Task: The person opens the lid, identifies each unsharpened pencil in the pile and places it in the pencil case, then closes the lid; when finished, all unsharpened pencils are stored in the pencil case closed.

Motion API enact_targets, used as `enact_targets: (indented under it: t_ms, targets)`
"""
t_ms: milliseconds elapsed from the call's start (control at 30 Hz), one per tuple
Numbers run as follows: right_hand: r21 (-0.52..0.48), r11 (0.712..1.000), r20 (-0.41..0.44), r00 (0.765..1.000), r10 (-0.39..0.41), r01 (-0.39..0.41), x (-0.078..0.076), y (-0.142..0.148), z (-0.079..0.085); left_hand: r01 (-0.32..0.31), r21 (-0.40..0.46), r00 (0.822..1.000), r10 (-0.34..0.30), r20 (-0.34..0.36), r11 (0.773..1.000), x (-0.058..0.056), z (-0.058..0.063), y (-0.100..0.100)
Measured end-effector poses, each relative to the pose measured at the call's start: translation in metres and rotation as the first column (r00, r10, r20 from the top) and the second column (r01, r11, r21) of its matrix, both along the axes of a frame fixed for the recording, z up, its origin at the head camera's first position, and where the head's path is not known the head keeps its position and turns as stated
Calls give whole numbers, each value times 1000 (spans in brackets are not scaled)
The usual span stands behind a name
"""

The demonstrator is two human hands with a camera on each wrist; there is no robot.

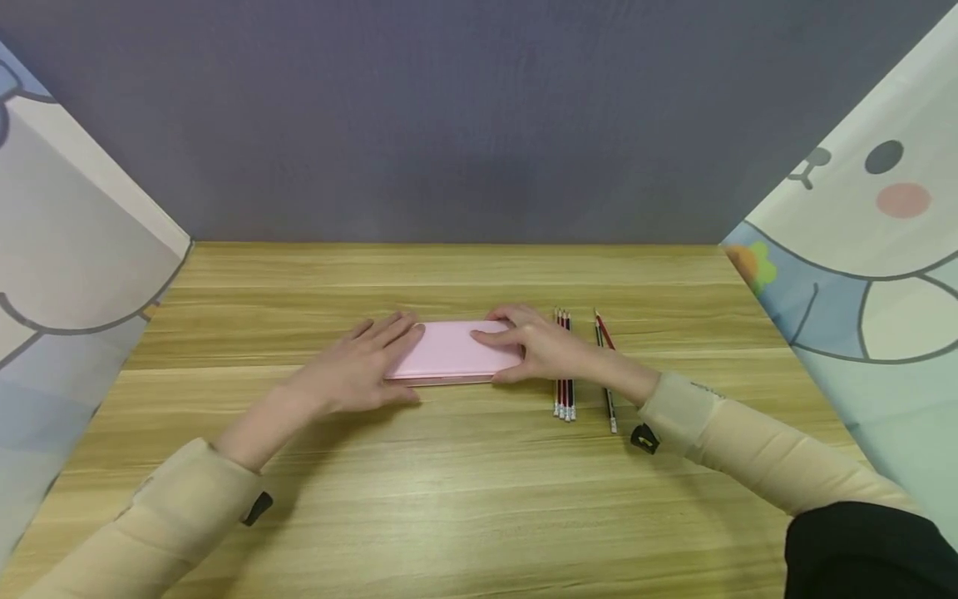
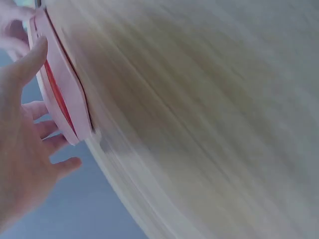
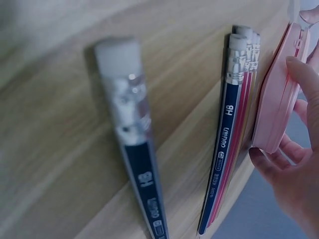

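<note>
A flat pink pencil case (image 1: 449,349) lies lengthwise in the middle of the wooden table. A red strip runs along its side in the left wrist view. At its left end, my left hand (image 1: 355,366) rests with fingers spread and fairly straight, its thumb by the front edge. My right hand (image 1: 542,345) grips the right end between thumb and fingers. In the right wrist view, that thumb presses on the case's side (image 3: 276,94). Parts of the fingers behind the case are hidden.
Just right of the case, several dark and red pencils (image 1: 565,391) lie side by side, erasers toward me. A dark pencil (image 1: 609,399) and a red pencil (image 1: 604,329) lie farther right, partly under my forearm. A grey panel (image 1: 464,125) stands behind the table.
</note>
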State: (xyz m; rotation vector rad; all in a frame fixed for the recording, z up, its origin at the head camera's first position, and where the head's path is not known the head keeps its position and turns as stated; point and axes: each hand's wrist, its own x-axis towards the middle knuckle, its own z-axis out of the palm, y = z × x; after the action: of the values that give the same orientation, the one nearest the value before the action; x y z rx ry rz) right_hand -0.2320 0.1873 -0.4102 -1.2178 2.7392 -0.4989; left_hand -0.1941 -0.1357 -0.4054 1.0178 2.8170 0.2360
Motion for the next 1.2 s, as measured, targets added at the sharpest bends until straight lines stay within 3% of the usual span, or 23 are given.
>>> enact_targets:
  t_ms: [400,600,1200]
  targets:
    - [71,995,-145,987,75,-65,4,0,0,65,-47,991,-70,-118,997,-6,3,5]
    - [128,988,-199,974,110,-86,6,2,1,71,-49,988,-77,-134,996,-8,2,6]
    - [166,981,-237,961,139,-101,7,1,3,103,-16,980,-104,-171,995,-11,1,4]
